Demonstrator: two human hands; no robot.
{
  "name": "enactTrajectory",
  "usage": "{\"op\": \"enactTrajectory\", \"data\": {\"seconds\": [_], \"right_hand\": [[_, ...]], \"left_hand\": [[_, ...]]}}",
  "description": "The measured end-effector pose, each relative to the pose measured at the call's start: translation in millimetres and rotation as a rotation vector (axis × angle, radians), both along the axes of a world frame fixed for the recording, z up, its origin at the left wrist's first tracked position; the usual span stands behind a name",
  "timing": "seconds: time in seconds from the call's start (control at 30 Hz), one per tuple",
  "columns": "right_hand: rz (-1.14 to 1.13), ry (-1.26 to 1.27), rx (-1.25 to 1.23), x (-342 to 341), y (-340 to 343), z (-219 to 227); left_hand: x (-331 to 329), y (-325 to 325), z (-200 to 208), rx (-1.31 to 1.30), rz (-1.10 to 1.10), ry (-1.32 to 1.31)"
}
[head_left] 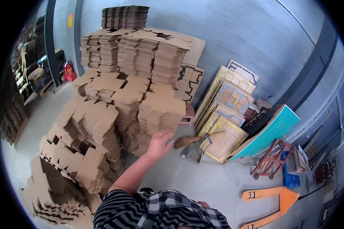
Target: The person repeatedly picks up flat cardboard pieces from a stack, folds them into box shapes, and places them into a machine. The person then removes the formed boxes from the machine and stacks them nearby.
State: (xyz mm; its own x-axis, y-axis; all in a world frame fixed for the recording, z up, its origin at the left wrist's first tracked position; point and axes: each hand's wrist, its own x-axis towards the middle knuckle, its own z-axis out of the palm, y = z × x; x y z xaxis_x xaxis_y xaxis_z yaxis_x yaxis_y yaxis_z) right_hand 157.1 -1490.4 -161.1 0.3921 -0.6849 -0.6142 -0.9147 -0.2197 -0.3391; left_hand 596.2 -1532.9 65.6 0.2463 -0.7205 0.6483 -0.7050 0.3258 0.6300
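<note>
My left hand (160, 144) reaches forward over the floor, its thumb held away from the fingers and nothing visible in it. Nearest to it stands a stack of flat die-cut cardboard sheets (162, 108), just beyond the fingers; I cannot tell whether they touch. To the hand's right are a brown-bristled brush (184, 141) and a grey dustpan (193, 153). My right hand does not show; only a small patch of skin appears beside the striped and checked clothing.
More cardboard stacks (99, 118) fill the left and the wall side. Die-cutting boards (229, 133) and a teal panel (269, 131) lean at right. A red hand trolley (270, 160), a blue crate (290, 179) and an orange pallet jack (288, 198) stand lower right. A fire extinguisher (68, 68) is far left.
</note>
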Motion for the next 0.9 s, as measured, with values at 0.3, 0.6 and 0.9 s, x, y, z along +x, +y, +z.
{"op": "enactTrajectory", "data": {"seconds": [0.3,0.6,0.9], "right_hand": [[-0.02,0.03,-0.028,-26.9,-185.6,-104.0],[0.126,-0.415,-0.649,192.2,-507.5,151.0],[0.191,-1.498,-0.705,415.2,-625.0,386.9]], "left_hand": [[64.6,-139.5,10.5,0.103,0.171,-0.279],[106.2,-239.2,-11.5,0.612,0.654,-0.354],[96.7,-243.4,1.3,0.681,0.691,-0.346]]}}
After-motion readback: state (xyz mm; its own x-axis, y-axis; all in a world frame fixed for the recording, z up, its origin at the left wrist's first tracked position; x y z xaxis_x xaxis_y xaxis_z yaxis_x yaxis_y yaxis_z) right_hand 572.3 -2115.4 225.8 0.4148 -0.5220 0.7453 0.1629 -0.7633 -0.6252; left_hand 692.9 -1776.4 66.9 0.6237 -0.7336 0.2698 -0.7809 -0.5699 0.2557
